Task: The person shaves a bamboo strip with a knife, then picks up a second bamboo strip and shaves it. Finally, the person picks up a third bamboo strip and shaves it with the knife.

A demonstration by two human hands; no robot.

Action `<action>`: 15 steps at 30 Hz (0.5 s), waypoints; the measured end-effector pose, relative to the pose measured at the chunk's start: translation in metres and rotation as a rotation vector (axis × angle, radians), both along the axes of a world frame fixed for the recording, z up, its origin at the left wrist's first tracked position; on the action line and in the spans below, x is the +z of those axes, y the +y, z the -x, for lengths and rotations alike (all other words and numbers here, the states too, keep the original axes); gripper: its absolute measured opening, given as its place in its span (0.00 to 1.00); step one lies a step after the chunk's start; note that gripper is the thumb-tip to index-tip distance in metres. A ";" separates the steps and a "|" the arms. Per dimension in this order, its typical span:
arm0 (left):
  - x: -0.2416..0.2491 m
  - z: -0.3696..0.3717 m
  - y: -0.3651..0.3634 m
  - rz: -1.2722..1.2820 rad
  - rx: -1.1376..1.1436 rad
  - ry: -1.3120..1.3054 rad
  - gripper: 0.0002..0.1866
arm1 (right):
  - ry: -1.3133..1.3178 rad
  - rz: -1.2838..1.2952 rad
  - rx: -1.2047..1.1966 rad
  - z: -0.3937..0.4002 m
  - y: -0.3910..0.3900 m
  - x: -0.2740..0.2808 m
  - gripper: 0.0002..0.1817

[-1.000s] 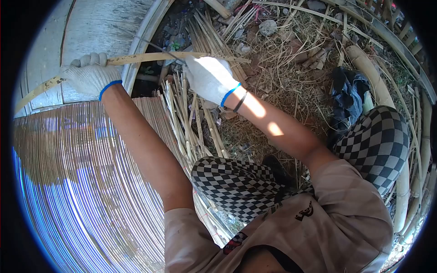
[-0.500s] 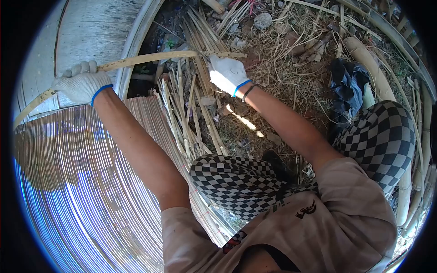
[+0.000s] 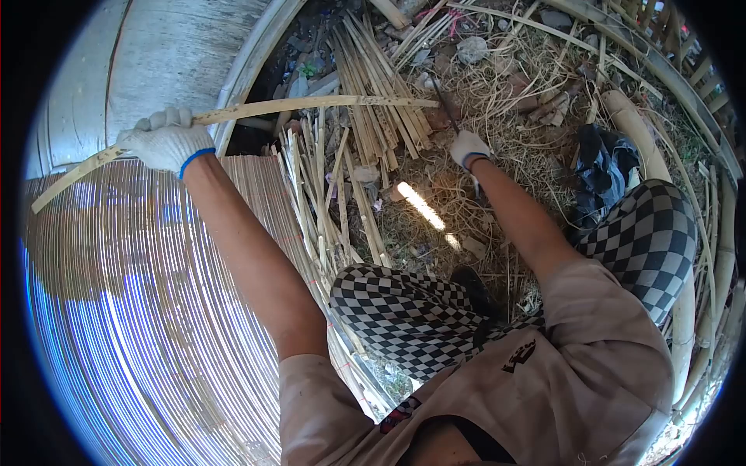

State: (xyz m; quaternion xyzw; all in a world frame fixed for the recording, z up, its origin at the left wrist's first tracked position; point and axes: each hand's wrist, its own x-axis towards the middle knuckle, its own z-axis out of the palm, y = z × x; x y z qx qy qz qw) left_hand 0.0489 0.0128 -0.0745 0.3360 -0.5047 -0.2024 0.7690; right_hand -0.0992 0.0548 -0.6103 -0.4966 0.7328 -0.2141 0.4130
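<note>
My left hand [image 3: 167, 141], in a white knit glove with a blue cuff, is closed around a long, flat bamboo strip [image 3: 303, 102]. The strip bows from the lower left, through the fist, out to a free end at the right. In my gloved right hand [image 3: 470, 147] is a knife [image 3: 447, 105], its thin dark blade pointing up and away. The blade passes right by the strip's free end. Most of the handle is hidden in the fist. Below the strip's right half lies a bundle of split bamboo strips [image 3: 381, 109] on the ground.
A mat of thin slats [image 3: 140, 272] spreads across the lower left, below a pale wooden panel [image 3: 179, 54]. Shavings [image 3: 536, 163] cover the soil. A black plastic bag [image 3: 602, 167] and a thick bamboo pole [image 3: 637, 132] lie at the right.
My right hand has moved right and down from the strip's end, and the knife blade now shows clearly. My left hand keeps its hold; the whole view has shifted slightly.
</note>
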 end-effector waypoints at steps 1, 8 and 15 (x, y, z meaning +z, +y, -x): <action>-0.001 -0.003 -0.001 -0.006 -0.025 0.010 0.27 | 0.086 -0.079 0.107 0.011 0.006 -0.021 0.15; -0.038 -0.021 -0.012 -0.110 -0.101 -0.088 0.22 | 0.148 -0.113 0.071 -0.004 0.004 0.054 0.22; 0.016 -0.036 0.011 -0.063 -0.316 0.044 0.22 | 0.252 0.572 0.044 -0.006 0.033 0.173 0.40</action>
